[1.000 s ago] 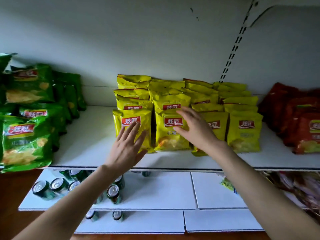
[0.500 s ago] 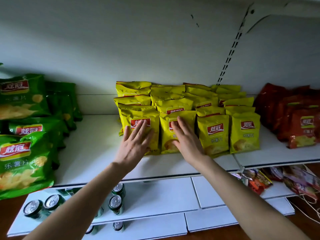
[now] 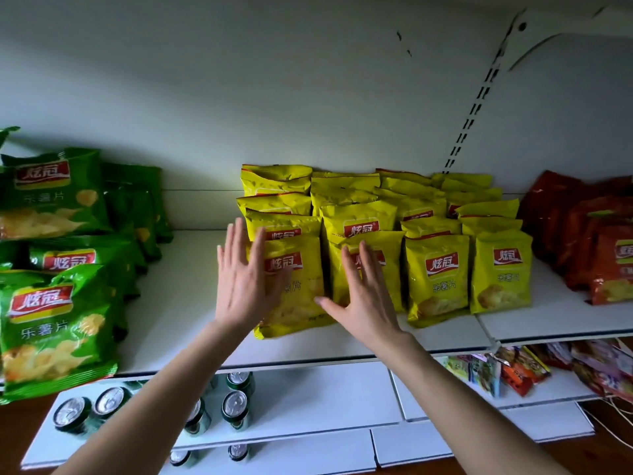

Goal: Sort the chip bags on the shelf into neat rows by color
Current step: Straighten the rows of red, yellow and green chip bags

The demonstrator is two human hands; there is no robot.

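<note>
Yellow chip bags (image 3: pixel 436 272) stand in several rows in the middle of the white shelf (image 3: pixel 178 303). Green chip bags (image 3: pixel 51 323) are stacked at the left, red chip bags (image 3: pixel 606 269) at the right. My left hand (image 3: pixel 245 279) lies flat with straight fingers against the front bag of the leftmost yellow row (image 3: pixel 301 296). My right hand (image 3: pixel 364 289) presses flat on the front bag of the second yellow row (image 3: pixel 394 255). Neither hand grips anything.
A lower shelf (image 3: pixel 325 399) holds several green drink cans (image 3: pixel 236 406) at the left and mixed snack packets (image 3: pixel 513 368) at the right. The white back wall has a slotted upright (image 3: pixel 476 111). Bare shelf lies between the green and yellow groups.
Both hands have slid slightly left and up on the two front yellow bags, which now stand closer to the rows behind. The camera view has shifted a little.
</note>
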